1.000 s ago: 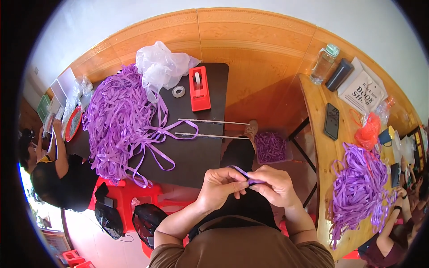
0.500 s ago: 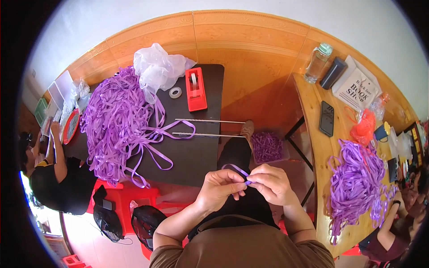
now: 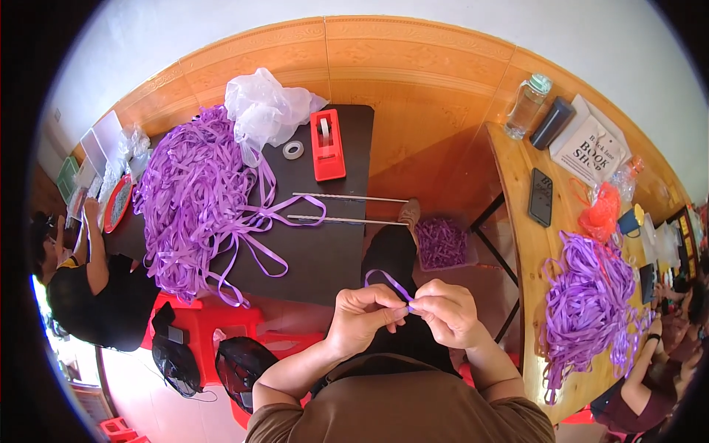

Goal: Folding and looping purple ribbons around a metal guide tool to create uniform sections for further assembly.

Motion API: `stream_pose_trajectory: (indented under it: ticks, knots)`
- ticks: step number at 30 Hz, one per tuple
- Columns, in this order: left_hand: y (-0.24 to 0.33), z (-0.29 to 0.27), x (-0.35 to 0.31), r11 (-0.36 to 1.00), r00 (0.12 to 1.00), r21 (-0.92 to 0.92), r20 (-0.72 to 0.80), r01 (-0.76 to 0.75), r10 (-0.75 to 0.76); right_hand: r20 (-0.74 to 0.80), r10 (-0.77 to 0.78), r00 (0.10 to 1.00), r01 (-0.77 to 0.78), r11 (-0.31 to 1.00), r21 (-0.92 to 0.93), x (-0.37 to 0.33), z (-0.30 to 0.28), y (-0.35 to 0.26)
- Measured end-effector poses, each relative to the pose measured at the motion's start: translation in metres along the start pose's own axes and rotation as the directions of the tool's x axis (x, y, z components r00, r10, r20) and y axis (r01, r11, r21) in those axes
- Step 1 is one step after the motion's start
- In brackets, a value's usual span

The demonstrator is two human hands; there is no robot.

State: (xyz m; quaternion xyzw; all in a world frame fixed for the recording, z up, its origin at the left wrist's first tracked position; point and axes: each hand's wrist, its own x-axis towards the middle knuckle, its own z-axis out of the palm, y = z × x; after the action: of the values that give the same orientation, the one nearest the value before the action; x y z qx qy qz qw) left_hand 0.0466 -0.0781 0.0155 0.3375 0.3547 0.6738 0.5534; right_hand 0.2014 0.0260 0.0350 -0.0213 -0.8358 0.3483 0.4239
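Note:
My left hand [image 3: 367, 316] and my right hand [image 3: 447, 313] meet over my lap, each pinching one short purple ribbon [image 3: 390, 278] between thumb and fingers. A narrow loop of it arches up beyond the fingertips, while the part where the ends come together is mostly covered by them. Ahead and to the left, a large tangled heap of purple ribbon [image 3: 193, 199] lies on a dark table [image 3: 317, 269]. Two thin metal rods [image 3: 347, 197] stick out past that table's right edge, with a ribbon loop lying across them.
A red tape dispenser [image 3: 327, 148], a tape roll [image 3: 293, 150] and a plastic bag [image 3: 266, 107] sit on the dark table. Below, a bin [image 3: 443, 244] holds purple pieces. The wooden table [image 3: 509, 170] at right bears a phone [image 3: 540, 197], a bottle [image 3: 526, 107] and more ribbon [image 3: 588, 310]. People sit on both sides.
My right hand has dropped slightly and its fingers have shifted on the ribbon. The loop above my fingertips now shows as a wider arch. Both hands still pinch it.

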Motion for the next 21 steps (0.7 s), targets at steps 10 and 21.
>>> stream_pose_trajectory:
  ticks: [10,21]
  knots:
    - [0.004,-0.006,0.005,0.999,0.999,-0.022,-0.024,0.045,-0.046,0.017,0.093,0.995,-0.091,0.991,-0.098,0.002,-0.021,0.004]
    - [-0.059,-0.001,0.019,0.936,0.945,0.133,-0.065,0.327,-0.321,-0.019,-0.035,0.999,0.016,0.787,-0.617,-0.004,-0.029,0.054]
